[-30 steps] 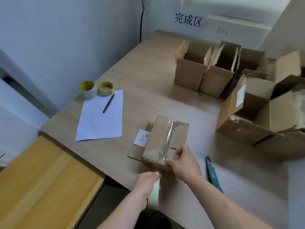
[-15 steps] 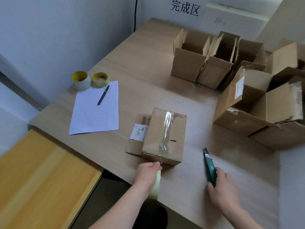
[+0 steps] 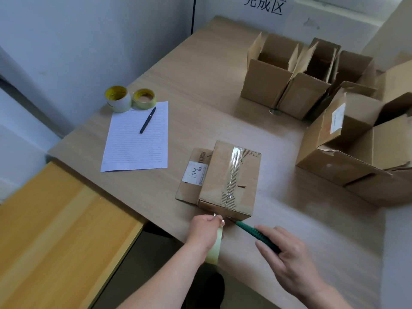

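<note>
Left hand (image 3: 204, 230) pinching glossy tape roll (image 3: 215, 248), right hand (image 3: 287, 259) gripping ribbed green knife (image 3: 256, 234), blade seemingly touching taped cardboard box (image 3: 229, 181)

Tape roll (image 3: 215, 248) is mostly covered by left hand (image 3: 204, 229); only a strip of its rim is seen. Knife (image 3: 247, 230) tip is blurred at the near edge of sealed box (image 3: 231, 181); contact cannot be told. Rear of the handle is hidden under right hand (image 3: 287, 259). Wall sign (image 3: 264, 5) is cut by the top edge. Open boxes (image 3: 356, 141) are clipped at the right edge. Small print on label (image 3: 195, 173) cannot be read.
</note>
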Available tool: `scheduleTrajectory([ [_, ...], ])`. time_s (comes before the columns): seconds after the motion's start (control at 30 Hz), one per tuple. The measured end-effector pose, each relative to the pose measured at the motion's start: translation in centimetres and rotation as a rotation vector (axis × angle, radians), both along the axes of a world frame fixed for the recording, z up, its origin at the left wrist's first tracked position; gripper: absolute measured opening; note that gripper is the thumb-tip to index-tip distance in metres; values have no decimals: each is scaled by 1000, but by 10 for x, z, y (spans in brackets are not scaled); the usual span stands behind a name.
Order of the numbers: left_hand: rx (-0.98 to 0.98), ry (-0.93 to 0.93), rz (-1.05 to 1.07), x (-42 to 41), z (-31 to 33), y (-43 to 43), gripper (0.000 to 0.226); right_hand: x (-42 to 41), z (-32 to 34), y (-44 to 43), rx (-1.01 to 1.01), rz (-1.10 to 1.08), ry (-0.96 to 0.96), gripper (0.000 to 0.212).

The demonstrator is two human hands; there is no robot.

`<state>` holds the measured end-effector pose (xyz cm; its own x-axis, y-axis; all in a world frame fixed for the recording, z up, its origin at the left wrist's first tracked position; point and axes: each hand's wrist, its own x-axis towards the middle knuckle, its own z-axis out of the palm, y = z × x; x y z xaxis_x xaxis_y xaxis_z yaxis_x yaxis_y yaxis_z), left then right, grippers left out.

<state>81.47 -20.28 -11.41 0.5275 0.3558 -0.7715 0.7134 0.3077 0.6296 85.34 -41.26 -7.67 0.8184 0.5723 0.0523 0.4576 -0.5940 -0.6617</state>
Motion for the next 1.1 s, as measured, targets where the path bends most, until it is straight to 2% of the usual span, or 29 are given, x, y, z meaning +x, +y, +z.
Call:
scheduleTrajectory([
  [0.27,7,1,6,0,3,0,24,4,-10,16,-241,28,-78,35],
  [0.47,-1,6,32,1,3,-2,25,-2,-28,-11,-222,-9,-66,34],
  [0.53,5,11,39,2,3,-2,23,-7,-34,-40,-235,-68,-35,37],
  [0.67,16,19,52,5,4,-3,23,-11,-50,-95,-363,-339,-35,50],
  [0.8,42,22,50,6,2,-3,26,-2,-61,-97,-520,-461,-69,53],
  [0.87,36,26,54,7,3,-2,22,9,-49,-69,-447,-388,-143,55],
  [1.0,23,17,61,9,2,-3,20,40,-21,25,-162,-3,-302,54],
  [1.1,46,-14,49,8,0,-3,21,57,-19,78,-177,176,-255,52],
])
